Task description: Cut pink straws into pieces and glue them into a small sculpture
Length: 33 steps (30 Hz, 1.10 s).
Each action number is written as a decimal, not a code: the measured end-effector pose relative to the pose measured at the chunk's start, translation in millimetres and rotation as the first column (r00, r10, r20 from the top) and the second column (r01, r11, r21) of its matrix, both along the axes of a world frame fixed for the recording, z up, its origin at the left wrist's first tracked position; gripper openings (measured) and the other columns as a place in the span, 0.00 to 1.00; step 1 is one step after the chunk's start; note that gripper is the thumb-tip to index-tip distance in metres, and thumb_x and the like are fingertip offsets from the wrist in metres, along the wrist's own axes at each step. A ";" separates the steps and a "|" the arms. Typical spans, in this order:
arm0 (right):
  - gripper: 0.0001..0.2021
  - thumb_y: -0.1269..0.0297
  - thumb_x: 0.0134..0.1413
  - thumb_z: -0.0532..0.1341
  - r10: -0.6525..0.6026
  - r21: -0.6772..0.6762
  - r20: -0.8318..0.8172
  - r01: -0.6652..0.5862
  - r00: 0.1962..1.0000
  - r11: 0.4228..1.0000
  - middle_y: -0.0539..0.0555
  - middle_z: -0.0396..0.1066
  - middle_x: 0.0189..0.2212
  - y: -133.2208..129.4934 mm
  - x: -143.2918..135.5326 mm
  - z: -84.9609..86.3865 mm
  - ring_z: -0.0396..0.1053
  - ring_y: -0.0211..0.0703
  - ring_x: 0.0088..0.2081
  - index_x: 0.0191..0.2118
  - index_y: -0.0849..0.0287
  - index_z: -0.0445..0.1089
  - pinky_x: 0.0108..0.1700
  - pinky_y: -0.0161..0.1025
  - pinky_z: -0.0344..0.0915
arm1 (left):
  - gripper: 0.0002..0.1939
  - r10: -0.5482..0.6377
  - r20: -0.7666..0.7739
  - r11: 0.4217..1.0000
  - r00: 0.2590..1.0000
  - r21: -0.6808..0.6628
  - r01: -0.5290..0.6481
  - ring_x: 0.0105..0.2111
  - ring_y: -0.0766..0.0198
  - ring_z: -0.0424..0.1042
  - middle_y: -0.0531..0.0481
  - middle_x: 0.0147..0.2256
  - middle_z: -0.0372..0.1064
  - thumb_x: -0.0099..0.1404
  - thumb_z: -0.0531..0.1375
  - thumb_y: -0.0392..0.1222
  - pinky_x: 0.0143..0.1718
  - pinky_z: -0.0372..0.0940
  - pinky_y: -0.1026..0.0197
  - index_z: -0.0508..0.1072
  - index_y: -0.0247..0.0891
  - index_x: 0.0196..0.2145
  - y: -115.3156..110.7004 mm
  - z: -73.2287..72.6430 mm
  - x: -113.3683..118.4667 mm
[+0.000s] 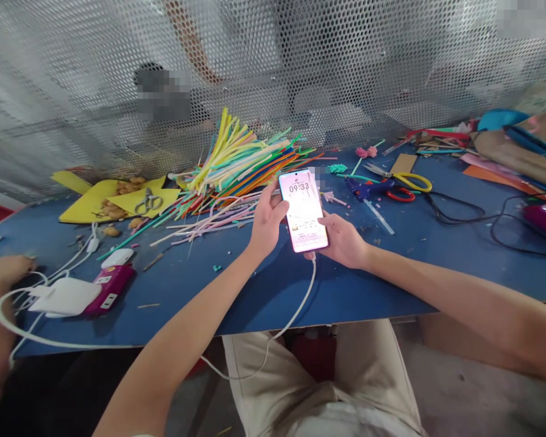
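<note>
A smartphone (pixel 306 209) with its lit screen showing 09:33 is held upright between my hands above the blue table. My left hand (pixel 269 217) grips its left edge, the thumb bent over the side. On the lower right edge, my right hand (pixel 343 238) holds the phone with its thumb over the screen. From the bottom of the phone a white charging cable (pixel 310 290) hangs down across my lap and runs left to a white charger (pixel 66 296) in a purple power strip (pixel 111 288).
Behind the phone lies a big heap of coloured pipe cleaners (pixel 246 161). Scissors (pixel 403 176), a blue glue gun (pixel 366 189) and a black cord (pixel 459 212) are to the right. Another person's arm (pixel 0 285) rests at the left. A perforated metal screen (pixel 346 60) stands behind the table (pixel 182 303).
</note>
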State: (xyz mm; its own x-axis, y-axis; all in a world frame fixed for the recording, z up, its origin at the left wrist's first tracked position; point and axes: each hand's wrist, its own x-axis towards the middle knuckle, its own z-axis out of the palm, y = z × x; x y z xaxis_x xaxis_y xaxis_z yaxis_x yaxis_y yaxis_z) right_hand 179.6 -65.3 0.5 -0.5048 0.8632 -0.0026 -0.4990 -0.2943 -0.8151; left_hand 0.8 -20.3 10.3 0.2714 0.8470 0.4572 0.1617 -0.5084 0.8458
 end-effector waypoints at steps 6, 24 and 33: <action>0.25 0.62 0.55 0.54 -0.014 0.022 0.011 0.014 1.000 1.000 0.58 0.75 0.47 -1.1 -0.6 -1.1 0.72 0.47 0.34 0.59 0.53 0.57 0.26 0.41 0.69 | 0.37 0.002 0.037 0.999 0.999 0.043 -0.004 0.67 0.49 0.59 0.43 0.68 0.57 0.71 0.45 0.68 0.61 0.65 0.44 0.50 0.48 0.70 -2.8 -5.8 1.8; 0.26 0.68 0.53 0.62 -0.029 0.041 0.024 0.028 0.999 0.999 0.55 0.75 0.46 -8.6 -0.9 -4.1 0.72 0.43 0.32 0.59 0.52 0.60 0.26 0.40 0.71 | 0.38 -0.102 0.072 0.986 0.992 0.137 0.092 0.67 0.46 0.59 0.43 0.65 0.61 0.70 0.52 0.62 0.66 0.58 0.42 0.49 0.46 0.71 -7.3 -2.3 3.8; 0.27 0.62 0.54 0.57 0.023 0.022 -0.070 -0.021 0.997 1.000 0.57 0.76 0.45 -7.2 0.1 -1.2 0.74 0.47 0.32 0.61 0.54 0.57 0.25 0.43 0.72 | 0.34 -0.215 0.304 0.973 0.928 0.146 0.177 0.67 0.45 0.58 0.43 0.68 0.57 0.69 0.58 0.57 0.67 0.57 0.46 0.61 0.43 0.67 -1.4 -10.6 4.1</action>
State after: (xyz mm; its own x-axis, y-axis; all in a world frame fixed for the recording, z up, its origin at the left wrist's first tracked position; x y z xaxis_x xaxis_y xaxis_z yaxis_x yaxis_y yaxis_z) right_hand 179.7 -72.5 -0.7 -0.5220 0.8514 0.0522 -0.5491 -0.2885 -0.7843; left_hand 4.9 -21.7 -0.4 0.2528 0.7289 0.6363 -0.2167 -0.5983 0.7714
